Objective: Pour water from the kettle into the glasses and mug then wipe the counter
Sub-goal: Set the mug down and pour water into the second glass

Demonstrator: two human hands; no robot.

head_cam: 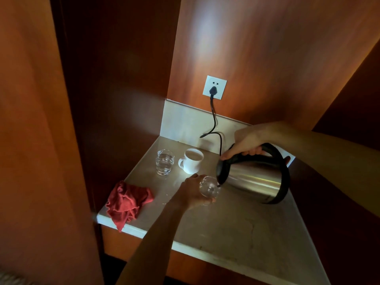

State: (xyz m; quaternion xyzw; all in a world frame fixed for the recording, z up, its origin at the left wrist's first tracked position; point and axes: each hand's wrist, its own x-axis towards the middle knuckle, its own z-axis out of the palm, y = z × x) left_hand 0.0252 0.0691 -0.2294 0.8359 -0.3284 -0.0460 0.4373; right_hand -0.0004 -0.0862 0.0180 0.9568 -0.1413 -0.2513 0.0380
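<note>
My right hand (247,141) grips the black handle of a steel kettle (256,178), which is tilted to the left with its spout over a clear glass (208,188). My left hand (190,193) holds that glass, tilted, just above the stone counter (236,229). Farther back stands a second clear glass (165,162) with water in it. A white mug (192,161), filled with liquid, stands right beside it. A crumpled red cloth (127,202) lies at the counter's front left corner, partly hanging over the edge.
A black cord (214,122) runs from a plug in the white wall socket (214,87) down to the counter behind the kettle. Wooden panels close in the left side and the back. Small water drops lie on the counter near the cloth.
</note>
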